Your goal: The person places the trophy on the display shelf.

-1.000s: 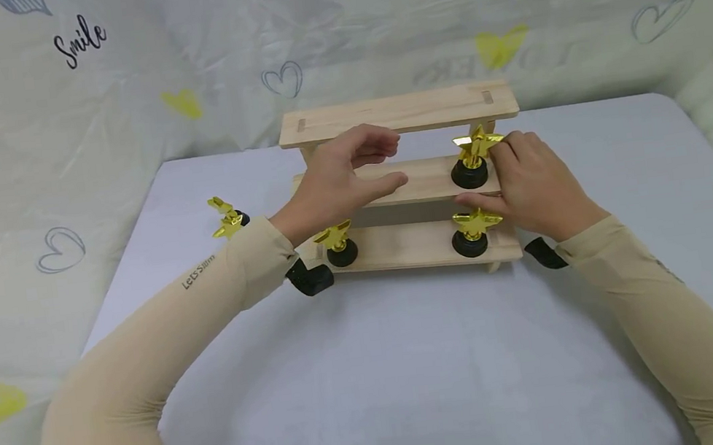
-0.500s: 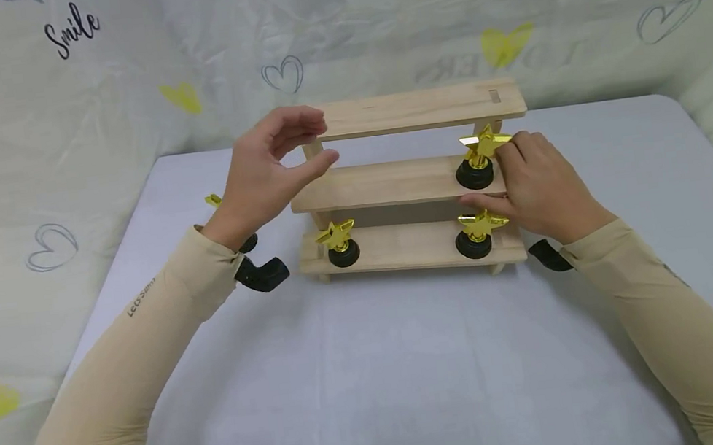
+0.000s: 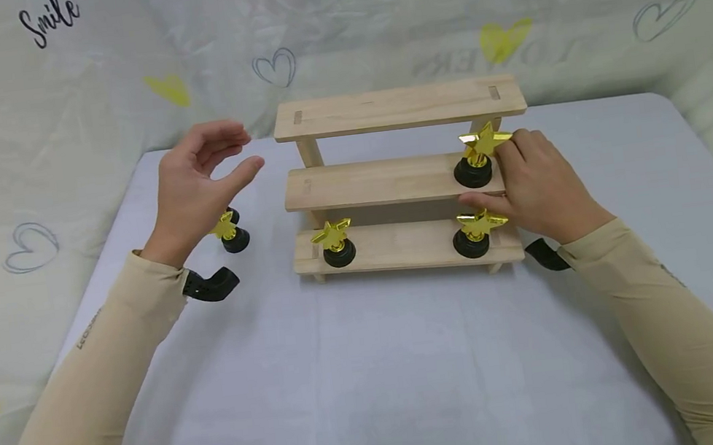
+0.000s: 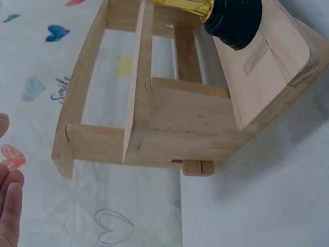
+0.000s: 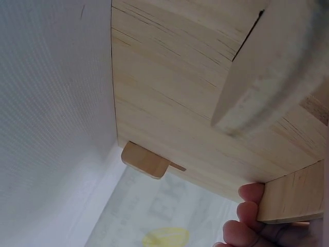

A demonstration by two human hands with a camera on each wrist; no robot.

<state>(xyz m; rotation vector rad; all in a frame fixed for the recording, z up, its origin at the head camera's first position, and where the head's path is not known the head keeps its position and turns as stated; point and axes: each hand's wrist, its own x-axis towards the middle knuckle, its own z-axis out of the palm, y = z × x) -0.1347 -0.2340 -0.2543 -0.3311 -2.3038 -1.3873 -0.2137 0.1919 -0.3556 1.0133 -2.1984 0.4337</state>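
Observation:
A three-tier wooden display shelf (image 3: 385, 182) stands on the table. My right hand (image 3: 533, 184) grips the right end of its middle tier; in the right wrist view the fingertips (image 5: 247, 212) curl around the board's end. A small gold star trophy (image 3: 473, 169) on a black base stands beside that hand. On the bottom tier are a left trophy (image 3: 338, 250) and a right trophy (image 3: 472, 242). My left hand (image 3: 194, 189) hovers left of the shelf, holding nothing, thumb apart from the fingers. Below it, a trophy (image 3: 235, 239) on the table partly shows, with another black base behind.
The white-covered table (image 3: 386, 366) runs forward from a printed backdrop cloth (image 3: 367, 23) with hearts and lettering. A black wrist mount (image 3: 213, 286) sticks out from the left sleeve, another from the right. The top tier (image 3: 396, 109) is bare wood.
My left hand has moved left, from in front of the shelf to above the trophies on the table. My right hand keeps its grip on the shelf's right end.

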